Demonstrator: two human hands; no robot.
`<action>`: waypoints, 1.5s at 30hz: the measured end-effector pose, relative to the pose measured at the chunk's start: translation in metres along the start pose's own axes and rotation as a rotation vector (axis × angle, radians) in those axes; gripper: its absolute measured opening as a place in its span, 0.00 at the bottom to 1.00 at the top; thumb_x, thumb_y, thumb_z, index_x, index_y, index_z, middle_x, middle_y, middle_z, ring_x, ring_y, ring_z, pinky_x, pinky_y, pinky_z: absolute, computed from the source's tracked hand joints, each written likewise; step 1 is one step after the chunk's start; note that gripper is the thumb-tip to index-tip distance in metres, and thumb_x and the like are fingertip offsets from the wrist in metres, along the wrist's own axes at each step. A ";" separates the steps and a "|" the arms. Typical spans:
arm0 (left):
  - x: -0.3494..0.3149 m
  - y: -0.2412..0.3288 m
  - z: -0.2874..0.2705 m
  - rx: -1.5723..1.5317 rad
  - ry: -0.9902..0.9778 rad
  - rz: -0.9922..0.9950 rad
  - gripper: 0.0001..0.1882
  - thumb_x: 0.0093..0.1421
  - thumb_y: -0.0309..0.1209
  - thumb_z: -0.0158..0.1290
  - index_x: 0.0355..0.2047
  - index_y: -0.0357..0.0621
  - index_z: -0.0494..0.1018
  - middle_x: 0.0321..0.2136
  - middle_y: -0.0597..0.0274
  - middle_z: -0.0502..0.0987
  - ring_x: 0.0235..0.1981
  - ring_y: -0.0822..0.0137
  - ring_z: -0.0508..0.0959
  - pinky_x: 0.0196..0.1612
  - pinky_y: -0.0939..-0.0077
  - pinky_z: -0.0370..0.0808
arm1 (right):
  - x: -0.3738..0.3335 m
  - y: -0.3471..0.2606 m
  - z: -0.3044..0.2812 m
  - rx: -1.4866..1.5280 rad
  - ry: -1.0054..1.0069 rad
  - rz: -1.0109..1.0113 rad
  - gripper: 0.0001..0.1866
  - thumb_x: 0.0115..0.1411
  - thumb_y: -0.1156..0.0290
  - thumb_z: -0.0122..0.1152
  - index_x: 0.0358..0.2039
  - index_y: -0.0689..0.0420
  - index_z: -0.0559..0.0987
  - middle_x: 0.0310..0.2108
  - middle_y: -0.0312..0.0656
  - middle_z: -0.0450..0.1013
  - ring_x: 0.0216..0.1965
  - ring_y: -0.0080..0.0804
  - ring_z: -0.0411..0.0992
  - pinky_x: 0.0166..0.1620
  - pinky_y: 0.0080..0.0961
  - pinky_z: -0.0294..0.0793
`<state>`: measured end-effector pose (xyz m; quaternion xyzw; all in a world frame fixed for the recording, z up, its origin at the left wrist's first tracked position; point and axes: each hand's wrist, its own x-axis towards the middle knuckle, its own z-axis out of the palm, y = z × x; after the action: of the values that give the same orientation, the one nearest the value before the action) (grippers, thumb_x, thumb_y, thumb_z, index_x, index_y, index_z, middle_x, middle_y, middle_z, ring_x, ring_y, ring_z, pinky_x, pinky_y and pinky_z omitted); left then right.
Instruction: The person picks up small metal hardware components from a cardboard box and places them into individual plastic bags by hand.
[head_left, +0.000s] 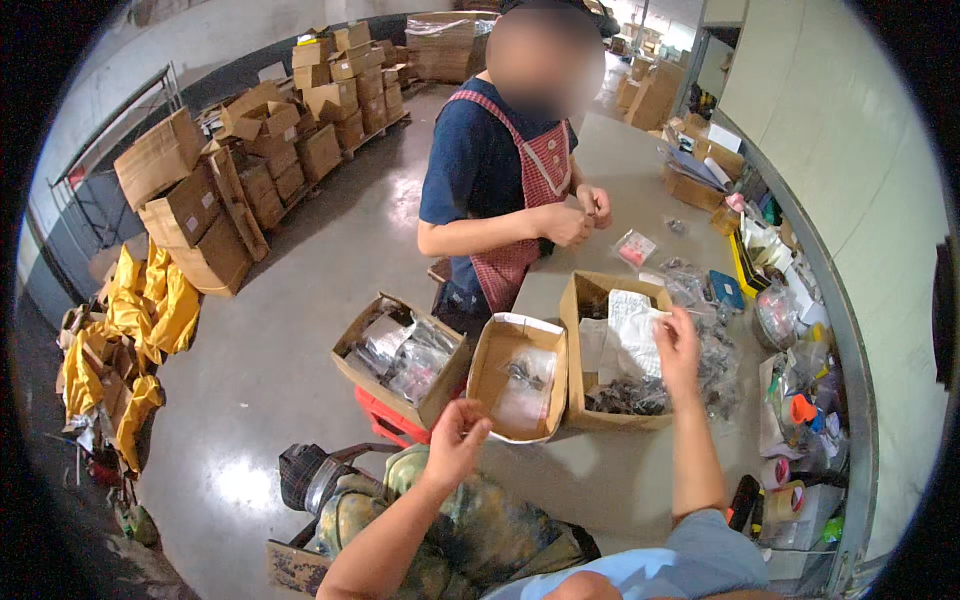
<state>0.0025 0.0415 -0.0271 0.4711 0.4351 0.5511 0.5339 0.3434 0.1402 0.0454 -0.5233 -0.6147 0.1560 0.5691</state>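
My left hand (458, 442) hovers by the near left corner of a shallow cardboard box (480, 362), fingers loosely curled and apart, with nothing visible in them. Inside that box lie clear plastic bags (525, 395) with small dark parts. My right hand (678, 352) is over the right side of a larger cardboard box (572, 345), its fingertips closed at the edge of a white written sheet (632, 325). Below the sheet, a heap of small dark parts (630, 397) fills the near end of the box.
A carton of bagged parts (400, 350) sits on a red stool (385, 418). Across the table (600, 480) stands a co-worker (500, 190) in a checked apron, hands together. Bags, tape rolls (790, 497) and tools line the wall. Stacked cartons (270, 150) and yellow sacks (150, 300) are left.
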 end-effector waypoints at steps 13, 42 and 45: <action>0.012 0.019 -0.029 -0.526 0.236 -0.373 0.13 0.60 0.31 0.50 0.44 0.47 0.62 0.29 0.67 0.73 0.28 0.75 0.71 0.33 0.82 0.67 | -0.119 0.067 0.190 -0.777 -1.180 -0.085 0.08 0.49 0.71 0.58 0.32 0.55 0.75 0.33 0.49 0.72 0.38 0.47 0.71 0.40 0.40 0.71; 0.008 -0.031 0.006 0.048 -0.190 -0.124 0.14 0.60 0.34 0.49 0.40 0.35 0.72 0.31 0.62 0.77 0.32 0.72 0.73 0.38 0.75 0.70 | -0.142 -0.053 0.156 -0.007 -0.624 -0.014 0.08 0.45 0.84 0.57 0.27 0.60 0.77 0.49 0.43 0.65 0.47 0.37 0.66 0.50 0.31 0.65; 0.005 -0.018 0.000 0.129 -0.210 -0.095 0.12 0.61 0.32 0.47 0.41 0.37 0.72 0.30 0.61 0.77 0.31 0.72 0.73 0.38 0.75 0.70 | -0.140 -0.060 0.151 0.007 -0.638 -0.093 0.08 0.41 0.84 0.59 0.23 0.59 0.76 0.56 0.46 0.59 0.55 0.43 0.60 0.57 0.35 0.59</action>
<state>0.0060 0.0470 -0.0446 0.5384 0.4332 0.4439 0.5705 0.1576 0.0624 -0.0283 -0.4173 -0.7849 0.2880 0.3561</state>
